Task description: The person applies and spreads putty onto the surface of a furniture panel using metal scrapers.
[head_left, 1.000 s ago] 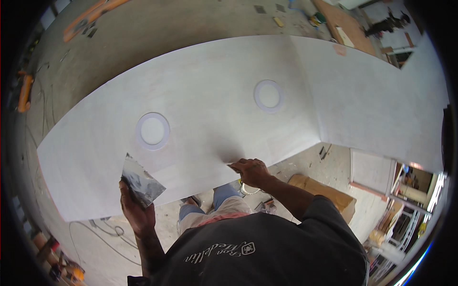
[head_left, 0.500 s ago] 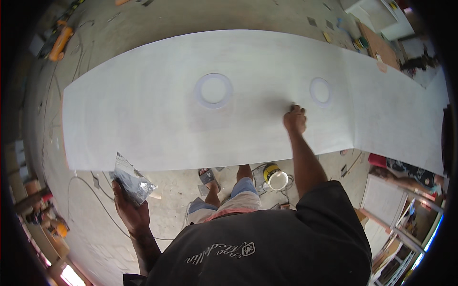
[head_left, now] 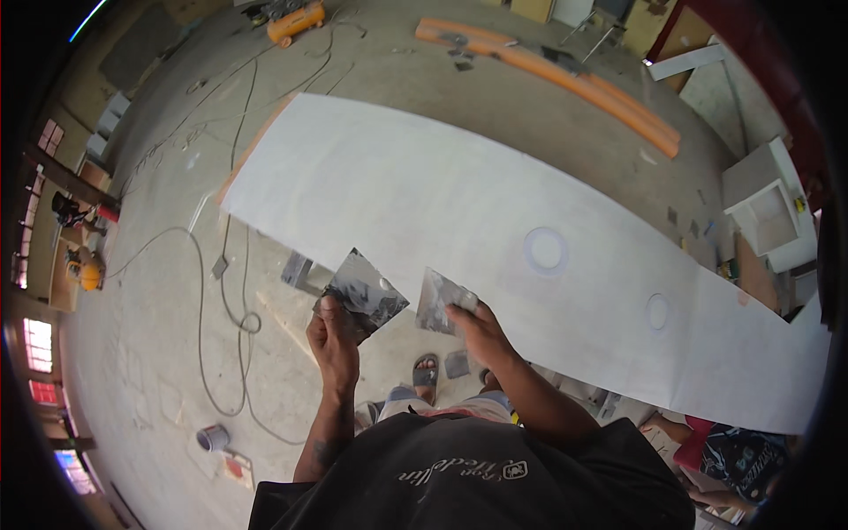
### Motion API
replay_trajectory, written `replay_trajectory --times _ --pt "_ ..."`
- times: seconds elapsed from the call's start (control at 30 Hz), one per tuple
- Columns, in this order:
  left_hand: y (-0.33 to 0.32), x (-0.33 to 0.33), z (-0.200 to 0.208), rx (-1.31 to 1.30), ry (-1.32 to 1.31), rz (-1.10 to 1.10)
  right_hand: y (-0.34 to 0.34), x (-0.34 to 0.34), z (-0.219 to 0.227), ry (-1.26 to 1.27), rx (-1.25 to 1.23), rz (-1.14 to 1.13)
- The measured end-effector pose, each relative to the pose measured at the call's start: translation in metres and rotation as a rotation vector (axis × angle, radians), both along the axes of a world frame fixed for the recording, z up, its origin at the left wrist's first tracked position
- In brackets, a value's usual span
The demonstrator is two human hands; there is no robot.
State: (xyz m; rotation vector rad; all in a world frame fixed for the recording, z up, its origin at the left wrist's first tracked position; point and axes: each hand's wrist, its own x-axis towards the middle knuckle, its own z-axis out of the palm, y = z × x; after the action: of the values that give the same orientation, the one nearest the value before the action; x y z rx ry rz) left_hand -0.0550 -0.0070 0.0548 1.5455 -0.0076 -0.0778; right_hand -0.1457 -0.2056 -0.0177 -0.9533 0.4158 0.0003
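My left hand (head_left: 334, 344) grips a thin square metal plate (head_left: 375, 287) by its lower corner, thumb on top. Grey and dark filler is smeared over the plate. In my right hand (head_left: 484, 336) is a flat metal filler spreader (head_left: 433, 302), pinched between thumb and fingers, with pale residue on its face. The two metal tools are close together but apart, in front of my body near the edge of a long white panel (head_left: 397, 185). The panel bears two pale rings, one larger ring (head_left: 546, 251) and one smaller ring (head_left: 657, 311).
Cables (head_left: 199, 309) loop across the concrete floor at left, near a tin (head_left: 212, 437). Beyond the panel lie orange tubes (head_left: 565, 84) and an orange compressor (head_left: 296, 22). A white cabinet (head_left: 768, 212) stands at right. Another person (head_left: 738, 455) is at the lower right.
My right hand has left the panel surface and come back beside the left hand's plate. The left hand has moved inward and up. The view has swung toward the panel's left end.
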Motion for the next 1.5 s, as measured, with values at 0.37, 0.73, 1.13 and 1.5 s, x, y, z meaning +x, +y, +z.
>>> replay_trajectory --times 0.37,0.73,1.13,1.5 --pt "-0.094 0.011 0.142 0.263 -0.61 -0.732 0.018 -0.053 0.213 -0.019 -0.053 -0.546" --pt "-0.131 -0.106 0.212 0.243 -1.151 -1.214 0.046 -0.171 0.216 -0.337 0.191 -0.963" --pt "-0.21 -0.231 0.229 0.468 -1.22 -1.646 -0.018 -0.311 0.2 -0.427 0.224 -1.154" --pt "-0.206 -0.253 0.202 0.314 -0.776 -1.555 -0.035 -0.411 0.186 -0.506 0.11 -1.337"
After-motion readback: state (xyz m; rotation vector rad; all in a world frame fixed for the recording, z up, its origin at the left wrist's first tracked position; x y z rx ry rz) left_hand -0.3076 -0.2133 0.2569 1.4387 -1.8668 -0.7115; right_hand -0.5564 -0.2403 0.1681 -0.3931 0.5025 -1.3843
